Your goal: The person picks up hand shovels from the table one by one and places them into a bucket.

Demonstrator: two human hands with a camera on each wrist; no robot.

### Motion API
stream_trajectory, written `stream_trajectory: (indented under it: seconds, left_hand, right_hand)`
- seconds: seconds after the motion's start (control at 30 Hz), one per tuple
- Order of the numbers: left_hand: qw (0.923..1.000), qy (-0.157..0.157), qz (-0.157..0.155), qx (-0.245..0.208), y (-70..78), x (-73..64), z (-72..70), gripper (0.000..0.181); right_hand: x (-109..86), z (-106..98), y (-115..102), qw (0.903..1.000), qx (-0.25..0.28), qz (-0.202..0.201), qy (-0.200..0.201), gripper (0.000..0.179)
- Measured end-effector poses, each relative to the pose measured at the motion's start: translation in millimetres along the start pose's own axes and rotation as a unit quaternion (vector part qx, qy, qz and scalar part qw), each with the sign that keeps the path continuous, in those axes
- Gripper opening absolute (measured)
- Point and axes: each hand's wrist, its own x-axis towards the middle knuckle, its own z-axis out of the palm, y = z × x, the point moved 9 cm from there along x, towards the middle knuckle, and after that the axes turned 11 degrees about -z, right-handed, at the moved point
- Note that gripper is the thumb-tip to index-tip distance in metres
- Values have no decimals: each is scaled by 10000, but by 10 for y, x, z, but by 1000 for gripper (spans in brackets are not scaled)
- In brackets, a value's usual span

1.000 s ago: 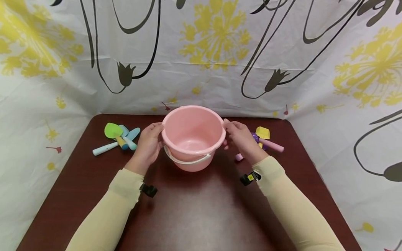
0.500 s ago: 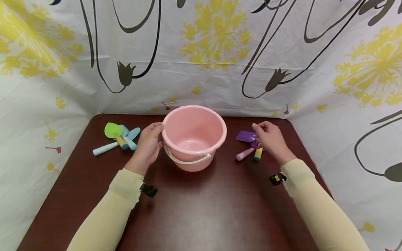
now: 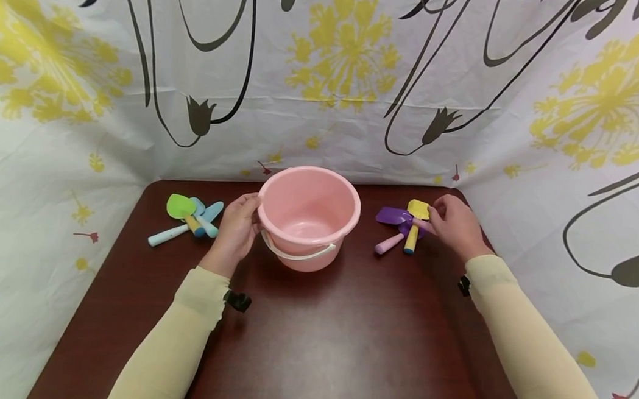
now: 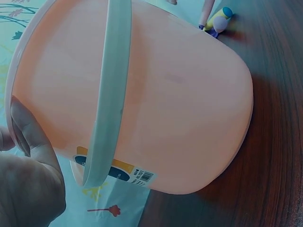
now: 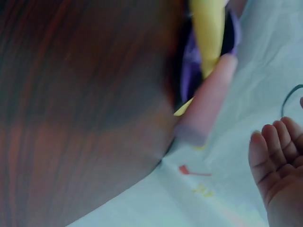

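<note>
A pink bucket [image 3: 309, 186] with a white handle [image 4: 112, 94] stands on the dark red table. My left hand [image 3: 235, 228] pinches its left rim, the thumb on the outer wall in the left wrist view. To the right lies a pile of toy garden tools: a purple shovel [image 3: 392, 216] with a pink handle [image 5: 208, 104], a yellow-headed tool [image 3: 419, 208], and another pink handle [image 3: 389, 244]. My right hand [image 3: 455, 223] hovers by the end of the shovel's handle. Seen from the right wrist, its fingers are loose and hold nothing, apart from the handle.
Left of the bucket lies another pile, with a green toy shovel [image 3: 180, 207] and light blue tools [image 3: 169, 235]. The table [image 3: 310, 345] ends at a white patterned cloth [image 3: 323, 132] behind and at both sides.
My right hand has let go of the bucket's right rim and moved right, over the tool pile to its right side. The left hand and bucket stay in place.
</note>
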Motion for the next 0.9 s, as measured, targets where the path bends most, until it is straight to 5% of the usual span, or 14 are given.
stream_trajectory:
  seconds: [0.3, 0.57, 0.9]
  left_hand:
    - [10000, 9, -33, -86, -12, 21, 1, 28]
    - [10000, 8, -1, -71, -16, 21, 0, 31]
    - [9999, -20, 27, -100, -2, 4, 10, 30]
  right_hand:
    - [-34, 108, 234, 9986, -121, -378, -346, 42]
    - [-152, 275, 482, 9967, -73, -83, -799, 57]
    - [-188, 356, 591, 9970, 299, 14, -711, 55]
